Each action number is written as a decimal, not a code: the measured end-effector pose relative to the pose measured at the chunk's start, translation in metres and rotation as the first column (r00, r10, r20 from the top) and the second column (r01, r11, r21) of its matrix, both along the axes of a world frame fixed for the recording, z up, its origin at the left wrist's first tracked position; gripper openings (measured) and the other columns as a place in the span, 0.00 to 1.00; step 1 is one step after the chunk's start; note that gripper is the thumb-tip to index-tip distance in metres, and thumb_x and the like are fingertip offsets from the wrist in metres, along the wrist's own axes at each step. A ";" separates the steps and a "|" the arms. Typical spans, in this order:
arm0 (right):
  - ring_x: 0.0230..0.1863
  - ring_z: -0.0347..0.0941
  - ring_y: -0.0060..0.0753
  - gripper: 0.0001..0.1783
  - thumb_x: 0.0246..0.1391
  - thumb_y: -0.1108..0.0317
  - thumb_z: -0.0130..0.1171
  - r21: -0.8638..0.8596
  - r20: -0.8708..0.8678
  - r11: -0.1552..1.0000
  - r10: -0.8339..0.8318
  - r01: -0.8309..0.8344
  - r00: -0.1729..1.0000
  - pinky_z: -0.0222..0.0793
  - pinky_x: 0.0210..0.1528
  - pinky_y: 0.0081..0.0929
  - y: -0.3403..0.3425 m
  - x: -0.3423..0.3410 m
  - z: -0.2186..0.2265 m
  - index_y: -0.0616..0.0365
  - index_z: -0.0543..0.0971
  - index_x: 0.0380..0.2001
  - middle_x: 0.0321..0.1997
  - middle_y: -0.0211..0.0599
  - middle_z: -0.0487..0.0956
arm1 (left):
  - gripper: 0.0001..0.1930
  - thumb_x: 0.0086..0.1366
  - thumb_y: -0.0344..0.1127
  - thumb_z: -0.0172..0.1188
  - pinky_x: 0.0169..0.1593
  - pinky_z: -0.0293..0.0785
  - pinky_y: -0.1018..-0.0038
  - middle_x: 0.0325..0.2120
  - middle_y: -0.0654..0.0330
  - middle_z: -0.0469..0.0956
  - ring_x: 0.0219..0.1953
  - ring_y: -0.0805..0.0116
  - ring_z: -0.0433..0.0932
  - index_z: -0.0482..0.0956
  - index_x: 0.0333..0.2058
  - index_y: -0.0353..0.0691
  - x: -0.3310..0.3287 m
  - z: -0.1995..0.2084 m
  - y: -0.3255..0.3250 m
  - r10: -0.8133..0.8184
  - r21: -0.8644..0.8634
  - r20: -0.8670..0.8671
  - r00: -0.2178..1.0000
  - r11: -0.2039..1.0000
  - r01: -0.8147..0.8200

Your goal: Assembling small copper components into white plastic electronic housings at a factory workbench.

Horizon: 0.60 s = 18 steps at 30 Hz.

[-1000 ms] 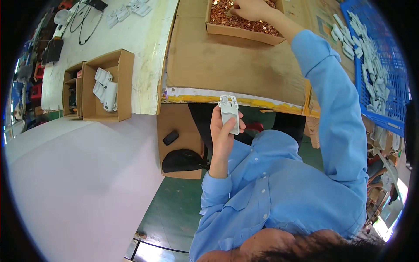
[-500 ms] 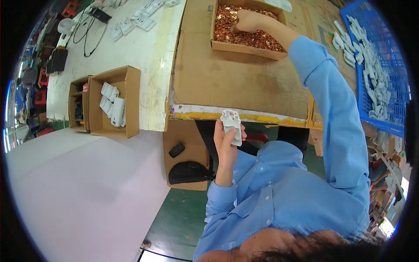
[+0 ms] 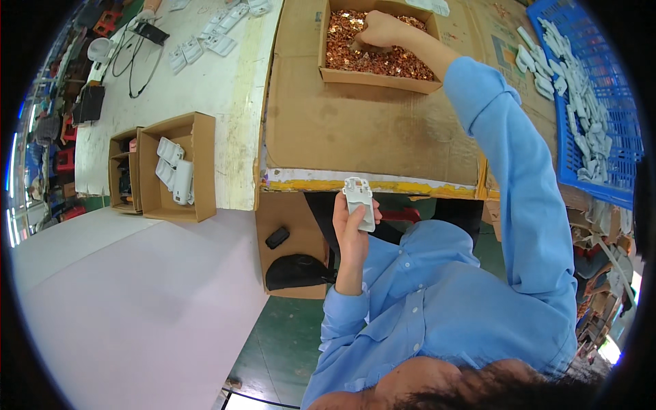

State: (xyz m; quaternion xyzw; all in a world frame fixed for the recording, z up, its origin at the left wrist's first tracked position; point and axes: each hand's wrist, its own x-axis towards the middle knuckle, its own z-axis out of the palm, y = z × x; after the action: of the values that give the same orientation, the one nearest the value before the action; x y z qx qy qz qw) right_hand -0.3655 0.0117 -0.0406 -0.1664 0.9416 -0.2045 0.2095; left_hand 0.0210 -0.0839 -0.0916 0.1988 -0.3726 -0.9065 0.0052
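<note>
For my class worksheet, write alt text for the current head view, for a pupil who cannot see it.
The wearer's left hand holds a white moulded part, while their right hand reaches into a cardboard box of small copper-coloured pieces. A blue basket of white parts is at far right.

Right hand [image 3: 381,31] slightly farther left among copper-coloured pieces [image 3: 376,63]; more of box [image 3: 379,79] visible.

holds a pale plastic part [image 3: 359,194] in the left hand [image 3: 350,230] near the yellow table edge [image 3: 307,185]; reaches with the right hand [image 3: 380,31] into a cardboard box [image 3: 379,79] of small copper-coloured pieces [image 3: 362,63].
</note>
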 end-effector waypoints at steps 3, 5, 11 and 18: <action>0.30 0.80 0.41 0.18 0.47 0.58 0.65 0.006 -0.048 0.999 0.034 -0.034 0.998 0.75 0.35 0.37 -0.002 0.002 0.001 0.68 0.82 0.25 0.28 0.50 0.82 | 0.18 0.64 0.31 0.53 0.35 0.76 0.76 0.34 0.54 0.78 0.30 0.70 0.77 0.65 0.52 0.37 0.000 0.001 0.002 -0.002 0.000 0.019 1.000 1.000 0.002; 0.29 0.79 0.41 0.18 0.48 0.58 0.65 0.037 -0.047 0.998 0.057 -0.055 0.997 0.76 0.34 0.36 -0.004 0.003 0.002 0.68 0.82 0.24 0.28 0.49 0.82 | 0.18 0.64 0.31 0.53 0.35 0.76 0.76 0.34 0.54 0.78 0.30 0.70 0.77 0.65 0.52 0.37 0.000 0.001 0.002 -0.007 -0.001 0.023 1.000 1.000 0.007; 0.26 0.77 0.44 0.26 0.48 0.52 0.68 0.067 -0.029 0.997 0.038 -0.036 0.999 0.72 0.32 0.38 -0.010 0.008 0.003 0.72 0.80 0.26 0.24 0.50 0.79 | 0.19 0.64 0.30 0.53 0.35 0.76 0.76 0.35 0.54 0.78 0.30 0.70 0.78 0.65 0.52 0.36 -0.001 -0.002 0.004 -0.017 -0.002 0.026 1.000 1.000 0.018; 0.25 0.76 0.34 0.15 0.43 0.62 0.68 -0.059 0.026 0.992 -0.109 0.111 0.994 0.74 0.30 0.33 -0.003 0.000 -0.002 0.67 0.82 0.22 0.25 0.43 0.81 | 0.18 0.63 0.30 0.53 0.35 0.76 0.76 0.35 0.54 0.78 0.30 0.70 0.78 0.65 0.52 0.36 -0.001 -0.003 0.006 -0.021 -0.009 0.029 0.999 1.000 0.021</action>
State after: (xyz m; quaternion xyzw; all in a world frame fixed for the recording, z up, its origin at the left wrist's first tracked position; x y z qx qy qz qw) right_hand -0.3654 0.0086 -0.0428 -0.1181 0.9403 -0.2458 0.2034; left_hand 0.0204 -0.0780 -0.0947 0.2078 -0.3789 -0.9018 -0.0085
